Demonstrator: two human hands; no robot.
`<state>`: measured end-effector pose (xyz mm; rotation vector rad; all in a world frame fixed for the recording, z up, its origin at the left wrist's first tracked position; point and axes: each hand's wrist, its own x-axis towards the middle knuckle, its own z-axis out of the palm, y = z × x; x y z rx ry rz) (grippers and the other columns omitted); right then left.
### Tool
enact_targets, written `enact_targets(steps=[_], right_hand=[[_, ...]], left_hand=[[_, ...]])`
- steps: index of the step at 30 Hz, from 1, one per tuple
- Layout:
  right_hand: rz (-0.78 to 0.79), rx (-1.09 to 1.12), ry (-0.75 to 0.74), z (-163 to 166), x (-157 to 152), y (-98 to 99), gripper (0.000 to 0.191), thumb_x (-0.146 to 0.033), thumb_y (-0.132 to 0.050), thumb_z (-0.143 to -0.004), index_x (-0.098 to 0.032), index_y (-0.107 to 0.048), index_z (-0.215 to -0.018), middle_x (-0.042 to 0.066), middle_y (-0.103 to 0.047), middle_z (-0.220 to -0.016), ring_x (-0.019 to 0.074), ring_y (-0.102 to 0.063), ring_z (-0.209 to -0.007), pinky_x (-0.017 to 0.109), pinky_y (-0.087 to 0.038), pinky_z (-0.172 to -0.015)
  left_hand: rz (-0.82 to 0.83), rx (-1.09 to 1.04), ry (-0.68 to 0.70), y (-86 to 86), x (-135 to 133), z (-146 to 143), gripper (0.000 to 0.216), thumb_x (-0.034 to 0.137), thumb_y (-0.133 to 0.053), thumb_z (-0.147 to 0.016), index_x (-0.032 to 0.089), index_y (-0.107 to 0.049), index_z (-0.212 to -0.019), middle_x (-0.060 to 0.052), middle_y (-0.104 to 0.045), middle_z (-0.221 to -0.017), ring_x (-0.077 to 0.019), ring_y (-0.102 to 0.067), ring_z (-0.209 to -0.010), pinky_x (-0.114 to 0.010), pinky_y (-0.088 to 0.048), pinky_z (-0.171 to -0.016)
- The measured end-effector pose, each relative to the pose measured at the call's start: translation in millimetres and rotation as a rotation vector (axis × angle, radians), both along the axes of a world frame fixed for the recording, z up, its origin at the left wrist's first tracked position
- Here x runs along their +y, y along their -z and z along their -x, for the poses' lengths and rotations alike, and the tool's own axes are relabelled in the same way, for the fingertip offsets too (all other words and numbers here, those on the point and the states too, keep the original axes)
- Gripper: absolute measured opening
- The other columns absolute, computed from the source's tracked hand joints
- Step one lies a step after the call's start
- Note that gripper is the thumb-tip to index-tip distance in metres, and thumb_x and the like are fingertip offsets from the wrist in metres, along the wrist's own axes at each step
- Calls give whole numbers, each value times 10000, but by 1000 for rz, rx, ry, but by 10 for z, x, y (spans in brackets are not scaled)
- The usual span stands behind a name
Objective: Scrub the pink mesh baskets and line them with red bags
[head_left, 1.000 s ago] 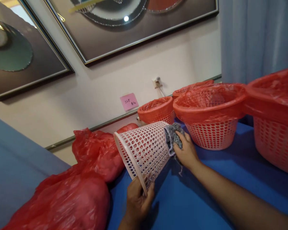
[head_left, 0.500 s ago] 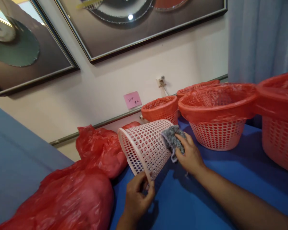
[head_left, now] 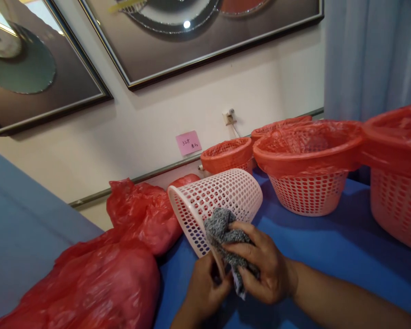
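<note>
A pale pink perforated plastic basket [head_left: 233, 192] lies tipped on its side, its open mouth facing left and toward me. My left hand [head_left: 207, 285] is closed on the near part of its rim. In my right hand [head_left: 263, 262] is a grey fuzzy cloth [head_left: 226, 228], bunched under the fingers and pressed against the basket's outer side near the rim. The cloth and the right hand hide part of the basket's lower side. One end of the cloth dangles below the fingers.
Several baskets lined with red bags, among them a wide one [head_left: 308, 183] and a taller one [head_left: 397, 196], stand to the right and behind. Stuffed red plastic bags [head_left: 99, 283] fill the left. Everything rests on a blue surface [head_left: 311, 242]. A pink note [head_left: 188, 143] is on the wall.
My right hand has moved the cloth left and toward me, from near the basket's base to near its rim. My left hand keeps its hold and has shifted slightly right.
</note>
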<state>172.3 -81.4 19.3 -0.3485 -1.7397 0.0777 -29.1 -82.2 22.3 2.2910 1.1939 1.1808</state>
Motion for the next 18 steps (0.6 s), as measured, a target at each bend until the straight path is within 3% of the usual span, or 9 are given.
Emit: enact_targets(steps=[4, 7, 12, 15, 18], right_hand=[[-66, -86, -71, 52, 18, 0, 663, -122, -520, -760, -202, -532, -1418, 142, -576, -1398, 263, -666, -1180, 412, -613, -947], [-47, -56, 95, 36, 149, 59, 600, -123, -522, -801, -212, -549, -1394, 148, -563, -1415, 275, -639, -1223, 442, -594, -987], [420, 266, 638, -265, 712, 222, 487, -214, -508, -902, -183, -587, -1381, 191, -517, -1439, 342, -523, -1375, 574, -448, -1149], [644, 344, 740, -399, 971, 326, 542, -414, -538, -927, -144, -578, -1396, 233, -492, -1453, 397, -466, -1417, 637, -398, -1159], [746, 316, 721, -381, 1036, 424, 758, -608, -629, -871, -155, -508, -1465, 246, -371, -1553, 431, -369, -1486, 641, -362, -1181]], left_hand=[[-66, -164, -34, -38, -2, 91, 333, 487, -667, -894, 172, -713, -799, -27, -704, -657, -172, -631, -567, -244, -528, -528], [-133, -132, -75, -20, -15, 156, 316, 411, -675, -909, 171, -727, -710, -7, -664, -580, -147, -592, -500, -226, -494, -496], [-150, -52, -42, 24, -50, 169, 201, 296, -654, -923, 185, -786, -818, -36, -735, -670, -182, -671, -545, -256, -540, -521], [-186, -26, -12, 45, -52, 168, 169, 272, -652, -926, 199, -801, -892, -66, -783, -761, -215, -732, -628, -287, -589, -575], [-200, -2, -32, 66, -42, 191, 171, 281, -651, -934, 210, -806, -924, -85, -799, -817, -233, -758, -695, -313, -615, -630]])
